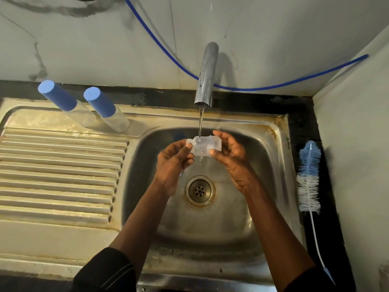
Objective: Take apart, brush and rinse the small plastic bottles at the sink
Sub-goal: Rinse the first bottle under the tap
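A small clear plastic bottle (205, 146) without its cap lies sideways under the running tap (206, 76), over the sink basin (263, 165). My left hand (173, 163) pinches its neck end and my right hand (230, 152) holds its base end. Water streams onto the bottle and drips off below it. Two more clear bottles with blue caps (57, 95) (100, 102) stand on the back of the draining board. A blue and white bottle brush (308, 178) lies on the dark counter right of the sink.
The ribbed steel draining board (59, 173) fills the left. The drain (200, 191) sits in the basin below my hands. A blue hose (294, 81) runs along the wall behind the tap. A wall closes off the right side.
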